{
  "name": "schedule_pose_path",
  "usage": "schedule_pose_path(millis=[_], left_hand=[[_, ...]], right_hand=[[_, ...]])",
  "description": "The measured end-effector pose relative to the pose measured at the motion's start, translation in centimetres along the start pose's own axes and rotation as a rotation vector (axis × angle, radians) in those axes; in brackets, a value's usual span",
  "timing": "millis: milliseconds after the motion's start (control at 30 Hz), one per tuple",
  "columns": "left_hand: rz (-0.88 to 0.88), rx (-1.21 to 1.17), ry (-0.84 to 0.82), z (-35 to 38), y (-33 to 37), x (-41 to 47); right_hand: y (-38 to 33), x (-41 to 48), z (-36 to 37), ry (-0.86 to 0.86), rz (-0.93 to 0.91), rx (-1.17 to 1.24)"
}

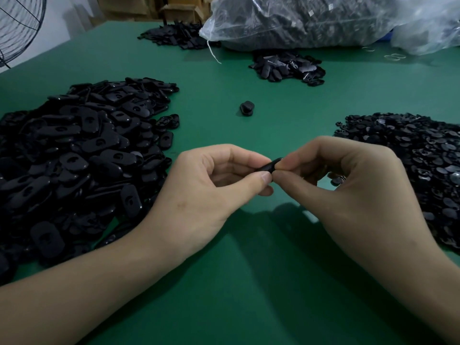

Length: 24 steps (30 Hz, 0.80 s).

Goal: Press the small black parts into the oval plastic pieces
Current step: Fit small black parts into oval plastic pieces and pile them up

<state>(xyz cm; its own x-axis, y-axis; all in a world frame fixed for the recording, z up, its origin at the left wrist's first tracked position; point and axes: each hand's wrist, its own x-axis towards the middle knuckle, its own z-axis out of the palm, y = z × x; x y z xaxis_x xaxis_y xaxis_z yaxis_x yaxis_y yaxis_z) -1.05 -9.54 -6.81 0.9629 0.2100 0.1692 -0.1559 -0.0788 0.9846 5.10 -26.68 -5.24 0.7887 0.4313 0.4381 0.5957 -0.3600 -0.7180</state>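
Note:
Over the middle of the green table (224, 282), my left hand (204, 188) and my right hand (348, 185) meet fingertip to fingertip. Both pinch one black oval plastic piece (270, 166), mostly hidden by the fingers. Whether a small black part sits in it cannot be seen. A big heap of black oval pieces (79, 155) lies to the left. A heap of small black parts (418, 160) lies to the right.
A single black piece (247, 107) lies alone beyond my hands. Further back sit a smaller pile of pieces (286, 67), another flat pile (174, 36) and clear plastic bags (311, 21) full of parts. A wire fan guard (17, 23) stands at the far left.

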Motion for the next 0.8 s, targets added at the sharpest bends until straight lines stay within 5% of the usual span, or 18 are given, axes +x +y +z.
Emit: schedule_pose_path(millis=[467,800], left_hand=[[-0.063,-0.068,-0.003,-0.41,-0.24,0.5],[0.114,0.04,0.049,-0.05,-0.28,0.09]], right_hand=[[0.1,-0.11,0.16,-0.036,-0.136,-0.115],[0.29,-0.04,0.89,-0.173,0.368,0.672]])
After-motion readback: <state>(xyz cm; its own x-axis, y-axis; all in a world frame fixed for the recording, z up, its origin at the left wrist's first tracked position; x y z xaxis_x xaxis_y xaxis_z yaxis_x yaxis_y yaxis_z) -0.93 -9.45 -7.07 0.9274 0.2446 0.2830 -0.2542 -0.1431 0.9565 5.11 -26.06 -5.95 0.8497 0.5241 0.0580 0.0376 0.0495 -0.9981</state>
